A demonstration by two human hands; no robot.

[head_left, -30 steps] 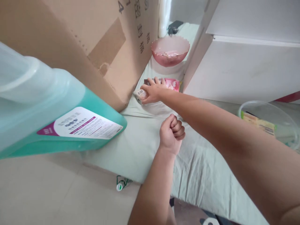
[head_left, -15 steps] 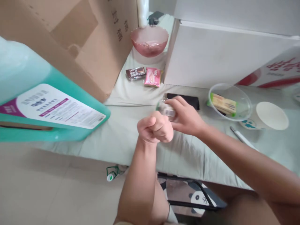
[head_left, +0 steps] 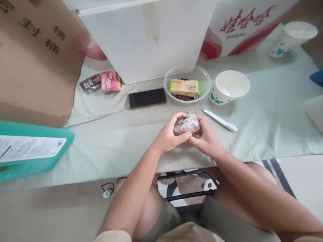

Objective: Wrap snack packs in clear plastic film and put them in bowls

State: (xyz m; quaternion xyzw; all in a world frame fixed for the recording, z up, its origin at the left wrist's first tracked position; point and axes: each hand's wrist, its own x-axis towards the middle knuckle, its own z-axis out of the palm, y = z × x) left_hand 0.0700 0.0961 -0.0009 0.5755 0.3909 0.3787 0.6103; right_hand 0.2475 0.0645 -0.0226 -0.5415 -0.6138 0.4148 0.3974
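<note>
Between my two hands is a small clear plastic snack packet (head_left: 188, 124) with a barcode and a bit of green on it. My left hand (head_left: 170, 134) grips its left side, thumb along the near edge. On the right side my right hand (head_left: 205, 136) closes round it too. The packet is held just above the cloth, and its contents are hard to make out. Just beyond lie a black phone (head_left: 147, 98), a clear round bowl (head_left: 165, 85) with wrapped snacks (head_left: 184, 88) in it, and a white utility knife (head_left: 219, 119).
A paper cup (head_left: 228, 89) stands right of the bowl, another cup (head_left: 290, 40) farther back. White boxes (head_left: 151, 40) and a cardboard box (head_left: 37, 74) block the back. Two snack packets (head_left: 110, 81) lie at left, near a green jug (head_left: 63, 137).
My view has swung to the right. My left hand was a raised fist and now holds the packet along with my right hand, which had it before.
</note>
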